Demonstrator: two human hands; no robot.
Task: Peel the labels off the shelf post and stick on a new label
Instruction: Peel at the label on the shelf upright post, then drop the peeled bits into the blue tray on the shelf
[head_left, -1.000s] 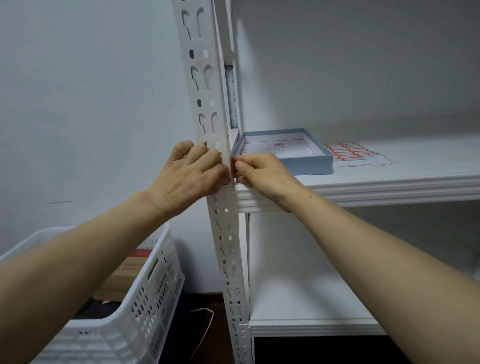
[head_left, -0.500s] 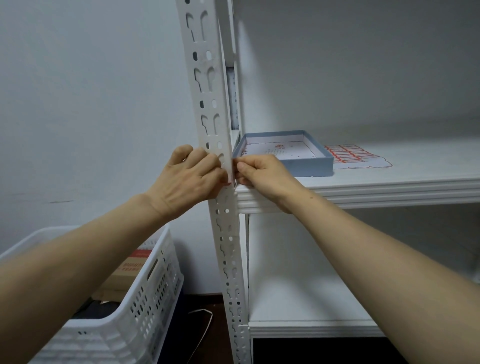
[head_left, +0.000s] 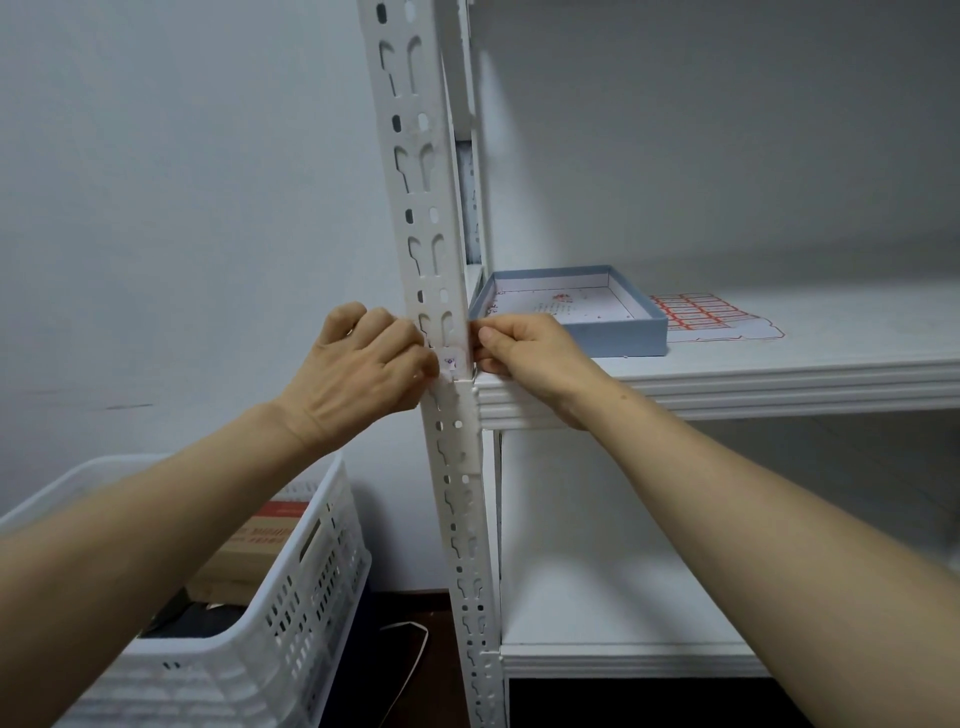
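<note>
Head view: both hands work at the white shelf post (head_left: 415, 182), just above the point where the shelf board (head_left: 727, 389) meets it. A small pale label (head_left: 451, 362) with a faint purplish mark sits on the post's front face, between the two hands.

The left hand (head_left: 374, 364) has its fingers curled with the knuckles toward the camera, and its fingertips touch the label's left edge. Whether it grips anything is hidden. The right hand (head_left: 519, 353) has thumb and forefinger drawn together at the post's right edge, level with the label. I cannot tell whether they have the label's edge between them.

The label looks faded, unlike the red-bordered ones on the label sheet (head_left: 711, 317) that lies on the shelf beside the blue box (head_left: 571, 312). So I judge this to be the peeling step on an old label, with the sticking-on not yet begun.

The next move calls for lifting a corner with a nail and pulling slowly along the post. That way the label comes away whole instead of tearing.

Compared with half a second ago, the hands have parted slightly. The label's face was covered by the fingers then and now shows in the gap. It sits at the same height on the post.
</note>
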